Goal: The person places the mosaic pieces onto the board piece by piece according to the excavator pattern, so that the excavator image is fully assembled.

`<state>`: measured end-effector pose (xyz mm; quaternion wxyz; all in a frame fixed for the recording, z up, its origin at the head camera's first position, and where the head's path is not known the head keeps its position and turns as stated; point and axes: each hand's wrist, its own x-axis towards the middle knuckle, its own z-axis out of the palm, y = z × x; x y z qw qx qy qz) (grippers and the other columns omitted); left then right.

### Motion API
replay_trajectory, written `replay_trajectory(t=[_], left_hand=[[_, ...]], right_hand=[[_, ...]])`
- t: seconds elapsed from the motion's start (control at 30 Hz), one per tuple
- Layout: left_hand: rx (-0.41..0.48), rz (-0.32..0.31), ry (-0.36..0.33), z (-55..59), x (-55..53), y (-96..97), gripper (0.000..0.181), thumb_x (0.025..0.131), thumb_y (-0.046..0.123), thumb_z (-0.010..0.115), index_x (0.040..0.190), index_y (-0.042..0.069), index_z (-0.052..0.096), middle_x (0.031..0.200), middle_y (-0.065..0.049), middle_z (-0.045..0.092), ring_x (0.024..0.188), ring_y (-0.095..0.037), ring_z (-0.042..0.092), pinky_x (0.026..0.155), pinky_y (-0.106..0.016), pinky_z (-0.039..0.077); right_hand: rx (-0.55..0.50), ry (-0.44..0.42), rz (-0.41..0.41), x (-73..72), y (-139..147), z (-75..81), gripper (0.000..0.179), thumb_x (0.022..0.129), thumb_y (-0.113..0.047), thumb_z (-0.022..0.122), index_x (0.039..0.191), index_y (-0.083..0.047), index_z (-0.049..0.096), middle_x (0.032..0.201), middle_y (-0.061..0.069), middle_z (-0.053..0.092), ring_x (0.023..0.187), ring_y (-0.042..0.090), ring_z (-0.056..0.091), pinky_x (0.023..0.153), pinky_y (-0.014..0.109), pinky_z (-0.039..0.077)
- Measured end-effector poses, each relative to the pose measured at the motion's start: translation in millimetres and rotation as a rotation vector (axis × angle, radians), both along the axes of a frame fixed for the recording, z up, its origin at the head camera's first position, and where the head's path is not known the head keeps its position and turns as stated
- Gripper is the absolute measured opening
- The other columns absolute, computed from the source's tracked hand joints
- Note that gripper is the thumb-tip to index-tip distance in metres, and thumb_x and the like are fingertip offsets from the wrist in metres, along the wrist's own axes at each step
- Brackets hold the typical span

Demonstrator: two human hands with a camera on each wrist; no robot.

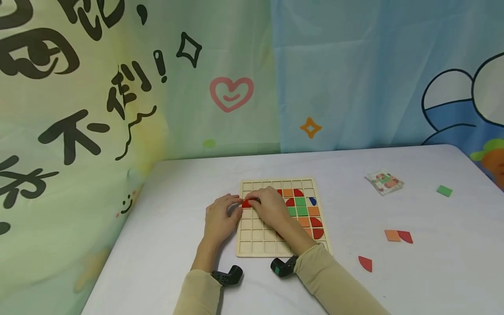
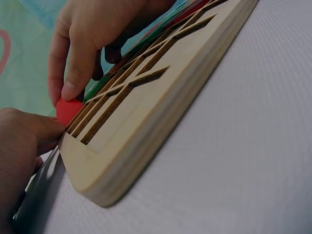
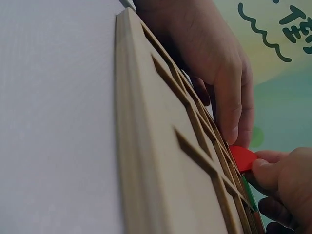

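Observation:
A wooden grid board [image 1: 252,249] lies on the table between the hands. At its left side, my right hand [image 1: 271,208] pinches a red quarter-round tile [image 1: 246,204] between thumb and finger; the right wrist view shows that red tile [image 3: 243,158] tilted up at the grid. My left hand [image 1: 221,218] is bent in from the left, its fingertips at the board's edge and touching the tile's side. Red, orange and green tiles, with one blue piece [image 1: 313,201], fill several cells on the board's right. My right hand and forearm hide part of the grid.
To the board's right lie a loose red tile [image 1: 365,264], an orange square [image 1: 392,236] beside another red tile [image 1: 405,236], and a green square [image 1: 444,190]. A stack of pattern cards [image 1: 384,182] is farther back. A printed curtain [image 1: 334,78] hangs behind the white table [image 1: 157,245].

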<state>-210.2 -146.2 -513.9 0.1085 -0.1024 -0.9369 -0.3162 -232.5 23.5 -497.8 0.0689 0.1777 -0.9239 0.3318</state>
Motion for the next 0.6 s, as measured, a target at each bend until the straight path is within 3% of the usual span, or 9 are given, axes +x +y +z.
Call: replay_trajectory(t=[0.33, 0.6], left_hand=[[-0.005, 0.007, -0.006, -1.0, -0.7, 1.3, 0.024, 0.088, 0.023, 0.062, 0.111, 0.018, 0.070, 0.124, -0.001, 0.065, 0.128, -0.023, 0.050, 0.103, -0.054, 0.033], [-0.009, 0.009, -0.018, -1.1, -1.1, 0.9, 0.025, 0.089, 0.023, 0.062, 0.112, 0.019, 0.069, 0.125, -0.001, 0.064, 0.129, -0.022, 0.049, 0.103, -0.053, 0.032]], right_hand=[[0.047, 0.015, -0.020, 0.1, -0.3, -1.4, 0.013, 0.088, -0.019, 0.066, 0.098, -0.018, 0.074, 0.096, 0.000, 0.067, 0.096, 0.022, 0.060, 0.082, 0.036, 0.051], [0.060, 0.021, -0.024, 0.5, -0.1, -2.4, 0.010, 0.087, -0.020, 0.068, 0.094, -0.019, 0.075, 0.104, 0.001, 0.061, 0.101, 0.022, 0.056, 0.087, 0.036, 0.049]])
